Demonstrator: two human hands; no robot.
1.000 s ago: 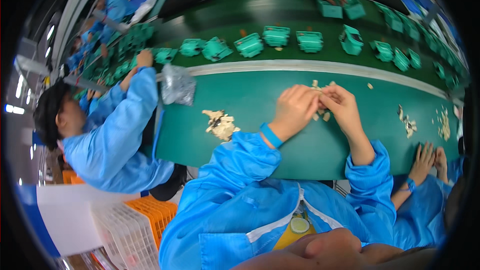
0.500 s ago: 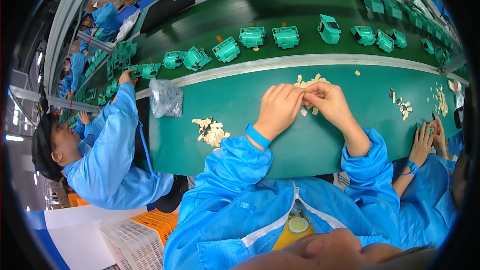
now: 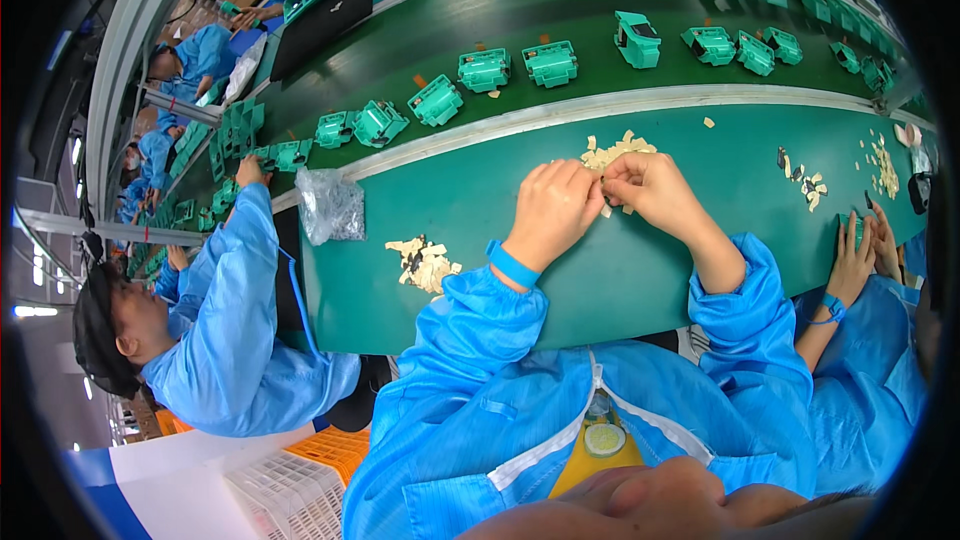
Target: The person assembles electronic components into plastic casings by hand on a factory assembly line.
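Over the green worktop (image 3: 450,210), my left hand (image 3: 553,205) and my right hand (image 3: 655,195) meet with thumbs and fingertips pinched together. Something tiny is between the fingertips, partly dark, but too small and covered to name. A blue band circles my left wrist. Just beyond my fingers lies a heap of small cream-coloured flat pieces (image 3: 615,148), and a few of them show under my hands. Another heap, of cream pieces mixed with black ones (image 3: 425,268), lies left of my left forearm.
A clear plastic bag of small parts (image 3: 330,202) sits at the worktop's left end. Beyond a pale rail (image 3: 650,97), a dark green belt carries several green plastic housings (image 3: 551,64). Co-workers' hands are at left (image 3: 251,168) and right (image 3: 852,252). Small scattered pieces (image 3: 803,178) lie at right.
The whole view has shifted slightly. My hands stay together over the same spot, with the right fingers a little more curled in. At upper left, a co-worker's hands have come to a green part.
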